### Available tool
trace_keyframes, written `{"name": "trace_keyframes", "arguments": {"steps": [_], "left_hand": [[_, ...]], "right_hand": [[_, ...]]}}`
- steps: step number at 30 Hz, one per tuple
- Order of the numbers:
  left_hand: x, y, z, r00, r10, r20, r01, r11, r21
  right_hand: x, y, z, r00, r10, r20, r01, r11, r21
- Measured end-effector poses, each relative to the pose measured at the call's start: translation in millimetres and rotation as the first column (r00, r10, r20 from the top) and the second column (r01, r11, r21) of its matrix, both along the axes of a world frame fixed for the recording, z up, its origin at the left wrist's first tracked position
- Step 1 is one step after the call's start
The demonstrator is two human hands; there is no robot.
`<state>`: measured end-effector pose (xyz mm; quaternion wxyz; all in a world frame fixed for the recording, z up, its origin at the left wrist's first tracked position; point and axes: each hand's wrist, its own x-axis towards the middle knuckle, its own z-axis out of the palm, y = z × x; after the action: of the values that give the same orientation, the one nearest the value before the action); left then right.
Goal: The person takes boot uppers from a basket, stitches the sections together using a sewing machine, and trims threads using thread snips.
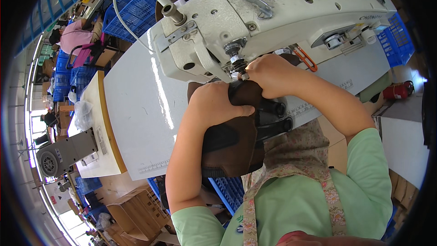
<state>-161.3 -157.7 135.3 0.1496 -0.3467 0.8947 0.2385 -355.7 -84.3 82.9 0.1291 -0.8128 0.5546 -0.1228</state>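
Fingers of the left hand (pixel 208 104): curled over at the far end, mostly hidden, can't tell if they pinch. Left thumb (pixel 240 110) is stuck out sideways, flat on top of the brown leather piece (pixel 243 139). Fingers of the right hand (pixel 272 75) are bent in close to the needle bar (pixel 237 59); tips hidden, grip can't be confirmed.

Leather piece sits between and below both hands, far end under the sewing machine (pixel 209 23), near end past the worktable (pixel 136 95) edge toward the apron (pixel 298 150). Black straps (pixel 275 130) stick out of its right side.

Pose: left forearm runs nearly straight up from the elbow; right forearm comes in diagonally from the right, elbow out. Both hands back-up, just beside each other at the needle.
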Motion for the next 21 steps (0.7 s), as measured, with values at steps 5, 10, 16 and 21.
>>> {"name": "trace_keyframes", "arguments": {"steps": [5, 10, 16, 21], "left_hand": [[0, 0, 1, 1.000, 0.000, -0.002, 0.000, 1.000, 0.003], [-1, 1, 2, 1.000, 0.008, -0.024, -0.007, 0.999, 0.041], [-4, 0, 10, 0.999, 0.005, 0.047, -0.007, 0.998, 0.059], [-3, -1, 5, 0.999, -0.012, 0.035, 0.011, 0.999, 0.049]], "right_hand": [[1, 1, 1, 1.000, 0.006, -0.016, -0.005, 1.000, 0.031], [9, 6, -3, 0.997, 0.068, -0.028, -0.072, 0.988, -0.140], [6, 0, 8, 0.997, 0.078, 0.001, -0.077, 0.989, 0.128], [5, 0, 6, 0.997, 0.079, 0.001, -0.078, 0.990, 0.117]]}}
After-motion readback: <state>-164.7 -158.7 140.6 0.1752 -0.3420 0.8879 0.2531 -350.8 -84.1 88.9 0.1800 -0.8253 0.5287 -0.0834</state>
